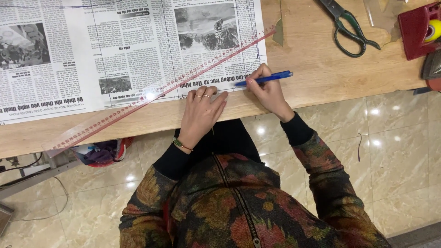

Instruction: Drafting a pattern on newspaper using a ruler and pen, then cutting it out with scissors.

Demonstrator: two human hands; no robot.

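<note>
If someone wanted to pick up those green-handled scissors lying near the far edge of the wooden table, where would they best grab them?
Probably by the green-handled scissors' looped handles, coming from the near, floor side of the wooden table. The loops point toward that edge and lie clear of other things, while the metal blades point away and run out of the picture.

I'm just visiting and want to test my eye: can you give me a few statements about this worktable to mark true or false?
1. The right hand holds a blue pen. True.
2. The left hand presses on a clear ruler. True.
3. The ruler lies across a sheet of plain white paper. False: it lies slantwise across a newspaper.
4. The scissors are in the left hand. False: they lie untouched on the wooden table.
5. The left wrist wears a bracelet. True.
</note>
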